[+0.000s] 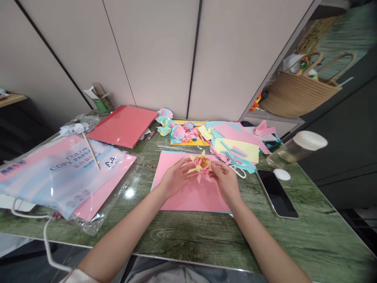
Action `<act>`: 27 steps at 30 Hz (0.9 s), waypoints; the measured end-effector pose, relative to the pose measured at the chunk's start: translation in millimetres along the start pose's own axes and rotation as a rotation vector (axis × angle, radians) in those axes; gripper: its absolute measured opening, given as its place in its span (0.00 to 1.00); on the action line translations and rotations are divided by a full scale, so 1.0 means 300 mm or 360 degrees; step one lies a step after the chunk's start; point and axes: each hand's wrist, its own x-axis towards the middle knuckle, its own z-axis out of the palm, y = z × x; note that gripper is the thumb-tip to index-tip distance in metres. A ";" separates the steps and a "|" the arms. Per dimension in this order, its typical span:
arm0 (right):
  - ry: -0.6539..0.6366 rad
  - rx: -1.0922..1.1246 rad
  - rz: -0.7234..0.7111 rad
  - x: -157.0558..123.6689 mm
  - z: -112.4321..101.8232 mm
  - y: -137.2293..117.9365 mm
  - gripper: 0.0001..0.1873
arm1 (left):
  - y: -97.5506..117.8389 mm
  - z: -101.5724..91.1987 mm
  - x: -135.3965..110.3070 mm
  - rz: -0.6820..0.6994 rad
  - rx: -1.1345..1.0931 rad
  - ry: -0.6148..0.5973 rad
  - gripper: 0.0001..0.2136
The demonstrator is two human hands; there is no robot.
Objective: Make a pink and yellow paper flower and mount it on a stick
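A pink and yellow folded paper flower [201, 165] sits between both my hands, just above a pink paper sheet [191, 194] on the green table. My left hand [173, 179] grips its left side with curled fingers. From the right, my right hand [226, 181] pinches its petals. Both forearms reach in from the bottom edge.
A plastic pack of colour copy paper [59, 173] with a wooden stick on it lies at left, and a red folder [123, 125] behind it. Paper flowers [179, 131] and coloured scraps [235, 145] lie at the back. A phone [277, 192], a white-lidded bottle [294, 149] and a woven basket [297, 96] are at right.
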 end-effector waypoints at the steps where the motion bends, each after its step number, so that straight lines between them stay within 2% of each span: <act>1: -0.0013 -0.0038 -0.0026 -0.003 0.004 -0.005 0.15 | -0.003 0.004 -0.002 0.0057 0.0032 0.0001 0.16; 4: -0.0097 -0.0174 -0.0150 -0.018 0.015 -0.021 0.13 | -0.013 0.018 -0.010 0.0213 0.0165 0.0026 0.18; 8: -0.0180 -0.0421 -0.0350 -0.039 0.021 -0.037 0.10 | -0.021 0.032 -0.022 0.0349 0.0425 0.0123 0.29; 11: -0.0055 -0.0589 -0.0563 -0.051 0.020 -0.045 0.10 | -0.021 0.038 -0.029 0.0471 0.0647 0.0171 0.32; 15: 0.0052 -0.0719 -0.0805 -0.061 0.018 -0.055 0.19 | -0.018 0.053 -0.045 0.0591 0.1032 0.0143 0.35; 17: 0.0074 -0.0833 -0.0842 -0.063 0.016 -0.059 0.17 | -0.017 0.061 -0.055 0.0601 0.1177 0.0109 0.35; 19: 0.0104 -0.0868 -0.0853 -0.062 0.012 -0.061 0.10 | -0.016 0.065 -0.061 0.0598 0.1254 0.0048 0.36; 23: 0.0142 -0.0716 -0.0810 -0.055 0.006 -0.058 0.04 | -0.020 0.065 -0.059 0.0597 0.1189 -0.0099 0.44; 25: 0.0142 -0.0637 -0.0776 -0.053 0.005 -0.057 0.04 | -0.025 0.064 -0.055 0.0620 0.1125 -0.0102 0.45; 27: 0.0128 -0.0603 -0.0754 -0.053 0.006 -0.055 0.04 | -0.032 0.063 -0.051 0.0692 0.1145 -0.0040 0.42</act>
